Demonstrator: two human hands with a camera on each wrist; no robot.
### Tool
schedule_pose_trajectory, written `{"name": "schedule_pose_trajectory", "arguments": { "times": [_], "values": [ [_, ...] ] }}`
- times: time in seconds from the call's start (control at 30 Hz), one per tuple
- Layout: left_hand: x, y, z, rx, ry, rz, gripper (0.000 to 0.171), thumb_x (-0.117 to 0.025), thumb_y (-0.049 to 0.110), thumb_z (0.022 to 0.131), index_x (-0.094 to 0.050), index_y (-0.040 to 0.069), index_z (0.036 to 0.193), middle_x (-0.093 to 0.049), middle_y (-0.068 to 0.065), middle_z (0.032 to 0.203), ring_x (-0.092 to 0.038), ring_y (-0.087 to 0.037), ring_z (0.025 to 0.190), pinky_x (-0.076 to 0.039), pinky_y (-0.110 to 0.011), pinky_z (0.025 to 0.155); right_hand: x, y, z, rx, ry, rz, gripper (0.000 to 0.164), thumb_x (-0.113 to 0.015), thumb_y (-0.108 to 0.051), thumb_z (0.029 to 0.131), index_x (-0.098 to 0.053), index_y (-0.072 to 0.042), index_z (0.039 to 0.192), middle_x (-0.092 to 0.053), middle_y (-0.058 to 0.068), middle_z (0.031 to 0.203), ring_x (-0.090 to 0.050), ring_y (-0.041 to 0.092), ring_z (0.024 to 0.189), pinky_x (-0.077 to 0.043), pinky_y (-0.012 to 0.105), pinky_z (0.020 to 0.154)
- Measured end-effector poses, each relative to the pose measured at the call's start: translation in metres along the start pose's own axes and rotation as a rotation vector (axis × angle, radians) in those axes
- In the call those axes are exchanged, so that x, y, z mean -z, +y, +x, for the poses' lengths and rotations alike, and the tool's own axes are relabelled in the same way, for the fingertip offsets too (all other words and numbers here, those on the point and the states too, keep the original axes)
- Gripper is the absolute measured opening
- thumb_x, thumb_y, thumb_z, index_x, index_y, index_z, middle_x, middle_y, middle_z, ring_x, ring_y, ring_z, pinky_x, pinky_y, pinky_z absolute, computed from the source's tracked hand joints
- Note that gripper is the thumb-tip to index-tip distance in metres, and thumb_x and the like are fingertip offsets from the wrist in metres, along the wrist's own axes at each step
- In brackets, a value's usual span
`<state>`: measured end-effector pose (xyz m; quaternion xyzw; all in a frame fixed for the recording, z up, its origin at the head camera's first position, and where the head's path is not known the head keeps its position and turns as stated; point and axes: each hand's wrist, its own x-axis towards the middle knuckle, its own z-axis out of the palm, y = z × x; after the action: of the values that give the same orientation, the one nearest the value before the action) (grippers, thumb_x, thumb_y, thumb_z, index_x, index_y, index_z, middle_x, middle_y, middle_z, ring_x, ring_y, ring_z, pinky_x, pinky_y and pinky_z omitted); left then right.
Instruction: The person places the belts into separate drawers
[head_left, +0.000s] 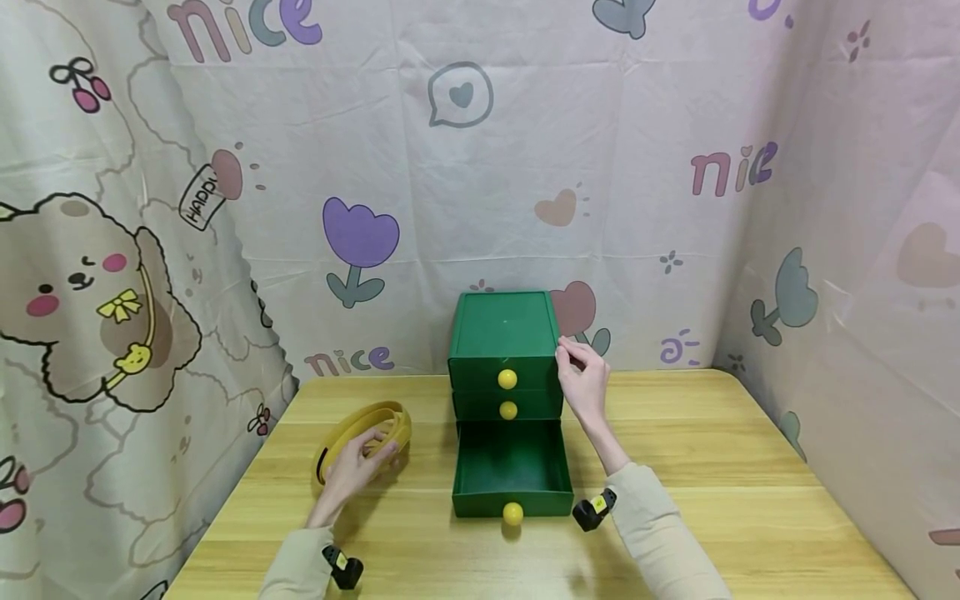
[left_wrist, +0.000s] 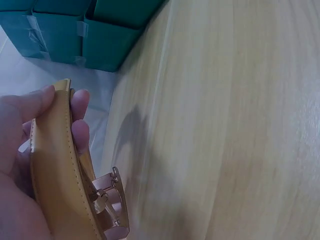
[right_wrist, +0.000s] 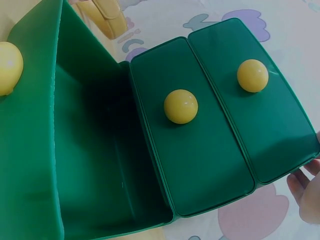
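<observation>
My left hand (head_left: 354,467) holds a coiled tan-yellow belt (head_left: 402,429) above the left of the table. In the left wrist view, thumb and fingers pinch the stitched strap (left_wrist: 57,150), and a metal buckle (left_wrist: 117,200) hangs below the fingertips. A green cabinet (head_left: 506,325) with three stacked drawers stands in the middle. Its bottom drawer (head_left: 513,504) is pulled out, with nothing visible inside; the upper two are closed. At the cabinet's upper right front edge rest the fingertips of my right hand (head_left: 585,383), partly cut off in the right wrist view.
Each drawer front bears a round yellow knob (head_left: 507,380). Under the cabinet is a wooden table (head_left: 712,475). Printed curtain cloth (head_left: 480,192) hangs behind and at both sides of it. Small black wrist cameras (head_left: 595,510) sit on both sleeves.
</observation>
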<state>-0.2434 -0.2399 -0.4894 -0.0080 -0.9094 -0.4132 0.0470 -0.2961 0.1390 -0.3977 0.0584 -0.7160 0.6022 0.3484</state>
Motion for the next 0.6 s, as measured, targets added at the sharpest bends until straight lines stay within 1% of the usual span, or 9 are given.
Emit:
{"name": "schedule_pose_trajectory", "arguments": {
  "times": [0.03, 0.13, 0.2, 0.37, 0.47, 0.6],
  "values": [
    [0.0, 0.0, 0.0, 0.005, -0.01, -0.025, 0.028, -0.064, 0.046, 0.096, -0.067, 0.021, 0.109, -0.078, -0.008, 0.082, -0.071, -0.022, 0.067, -0.037, -0.028, 0.058, 0.0, 0.001, 0.0, 0.002, -0.001, 0.001, 0.023, -0.065, -0.005, 0.095, -0.075, 0.003, 0.114, -0.074, 0.021, 0.117, -0.072, 0.036, 0.103, -0.047, 0.001, 0.078],
    [0.001, 0.001, -0.001, 0.009, -0.013, -0.032, 0.029, -0.065, 0.046, 0.096, -0.068, 0.021, 0.11, -0.078, -0.005, 0.083, -0.071, -0.02, 0.068, -0.036, -0.029, 0.063, 0.001, 0.001, 0.0, 0.008, -0.007, 0.005, 0.023, -0.066, -0.007, 0.095, -0.075, 0.002, 0.114, -0.074, 0.019, 0.117, -0.073, 0.035, 0.103, -0.048, 0.002, 0.079],
    [0.001, 0.001, -0.001, 0.008, -0.009, -0.027, 0.03, -0.065, 0.047, 0.095, -0.068, 0.021, 0.11, -0.078, -0.005, 0.084, -0.072, -0.019, 0.069, -0.036, -0.029, 0.066, 0.001, 0.001, 0.0, 0.007, -0.008, 0.007, 0.023, -0.066, -0.007, 0.095, -0.075, 0.002, 0.114, -0.074, 0.02, 0.117, -0.073, 0.035, 0.103, -0.048, 0.002, 0.079],
    [0.006, 0.008, -0.004, -0.008, 0.008, 0.002, 0.03, -0.067, 0.047, 0.094, -0.07, 0.022, 0.111, -0.078, -0.006, 0.082, -0.072, -0.02, 0.066, -0.036, -0.029, 0.07, -0.001, -0.001, 0.0, -0.009, 0.006, 0.004, 0.023, -0.065, -0.004, 0.095, -0.074, 0.006, 0.113, -0.073, 0.023, 0.117, -0.072, 0.038, 0.103, -0.046, 0.0, 0.078],
    [0.008, 0.013, -0.005, -0.025, 0.009, 0.012, 0.028, -0.068, 0.046, 0.093, -0.071, 0.023, 0.109, -0.079, -0.006, 0.084, -0.073, -0.022, 0.066, -0.036, -0.029, 0.072, -0.001, -0.008, -0.001, -0.018, 0.012, -0.002, 0.023, -0.064, 0.001, 0.094, -0.072, 0.011, 0.113, -0.072, 0.027, 0.117, -0.07, 0.042, 0.104, -0.046, 0.001, 0.078],
    [0.01, 0.017, -0.006, -0.071, -0.033, 0.01, 0.025, -0.071, 0.045, 0.091, -0.072, 0.025, 0.105, -0.08, -0.002, 0.087, -0.072, -0.017, 0.066, -0.04, -0.029, 0.068, 0.001, -0.025, -0.004, -0.017, 0.01, 0.003, 0.023, -0.062, 0.004, 0.094, -0.07, 0.015, 0.113, -0.071, 0.03, 0.116, -0.069, 0.045, 0.103, -0.047, 0.002, 0.079]
  ]
}}
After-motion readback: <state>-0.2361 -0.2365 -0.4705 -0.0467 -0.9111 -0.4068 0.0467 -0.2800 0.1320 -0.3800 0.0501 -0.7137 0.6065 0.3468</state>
